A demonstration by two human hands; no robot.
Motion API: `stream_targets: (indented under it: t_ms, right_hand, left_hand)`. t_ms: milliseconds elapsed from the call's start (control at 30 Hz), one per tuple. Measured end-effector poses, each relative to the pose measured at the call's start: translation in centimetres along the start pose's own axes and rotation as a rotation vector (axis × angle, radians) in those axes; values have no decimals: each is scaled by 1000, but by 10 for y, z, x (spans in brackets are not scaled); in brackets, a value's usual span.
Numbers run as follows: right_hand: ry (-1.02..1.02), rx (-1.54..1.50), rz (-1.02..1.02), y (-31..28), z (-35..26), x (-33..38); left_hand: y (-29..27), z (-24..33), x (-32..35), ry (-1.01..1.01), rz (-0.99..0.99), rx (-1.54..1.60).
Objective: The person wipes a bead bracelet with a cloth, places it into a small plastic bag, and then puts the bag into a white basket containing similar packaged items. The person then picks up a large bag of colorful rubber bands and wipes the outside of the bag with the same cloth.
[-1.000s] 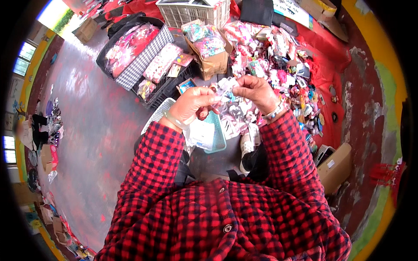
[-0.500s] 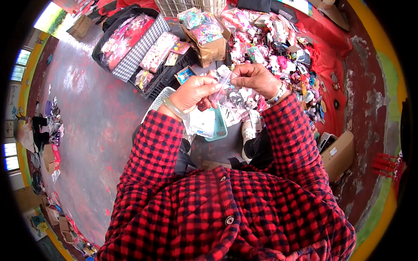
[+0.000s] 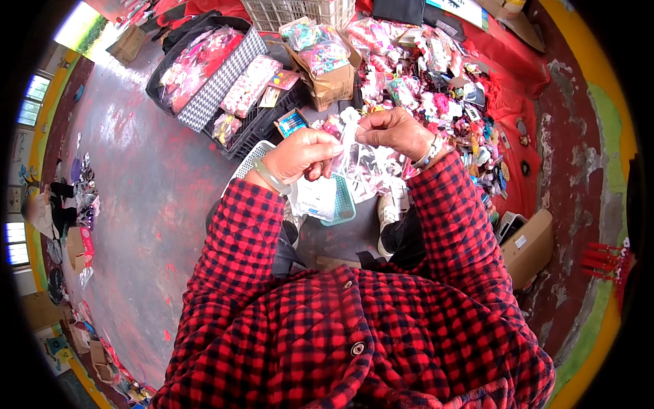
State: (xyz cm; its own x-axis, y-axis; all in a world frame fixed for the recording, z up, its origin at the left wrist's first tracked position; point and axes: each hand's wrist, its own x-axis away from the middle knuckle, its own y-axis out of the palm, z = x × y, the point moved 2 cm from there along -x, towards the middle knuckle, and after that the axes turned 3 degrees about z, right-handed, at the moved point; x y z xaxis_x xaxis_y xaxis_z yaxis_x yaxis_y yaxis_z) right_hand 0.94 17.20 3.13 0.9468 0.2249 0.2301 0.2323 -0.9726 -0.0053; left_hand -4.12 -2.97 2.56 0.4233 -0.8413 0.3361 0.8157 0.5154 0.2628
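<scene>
A small, clear plastic bag [image 3: 349,140] is stretched upright between my two hands. My left hand [image 3: 298,158] pinches its left side between thumb and forefinger, the other fingers curled in. At the bag's upper right edge, the thumb and fingertips of my right hand [image 3: 398,133] are pressed together. Whether anything is inside the bag I cannot make out. Below my hands a white packet [image 3: 316,195] lies on a pale green plastic basket [image 3: 345,201]. Just beyond them spreads a heap of small packaged accessories [image 3: 449,88].
A black-and-white patterned bin [image 3: 228,85] with pink packets stands far left, beside a black crate [image 3: 255,123]. An open cardboard box [image 3: 330,82] holds colourful bags. A cardboard carton [image 3: 530,249] leans at the right wall. A person [image 3: 51,211] sits at the far left.
The bag has come more upright and looks whiter between my fingers. My left hand has moved slightly down and my right hand slightly left and down; both keep their pinch.
</scene>
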Motion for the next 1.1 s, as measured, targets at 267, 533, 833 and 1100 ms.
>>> stream_targets:
  t_ms: [267,533,833,1100]
  right_hand:
    - [-96,150,80,5,7,-4]
    - [-336,459,570,34,-1,-1]
    - [-187,427,485,40,5,-6]
    - [-240,534,613,42,6,-6]
  left_hand:
    - [4,-2,-1,23,13,-152]
    - [-7,-7,-12,206,415,-127]
    - [-4,-11,-13,267,378,-241]
    - [2,-17,-22,523,506,-674]
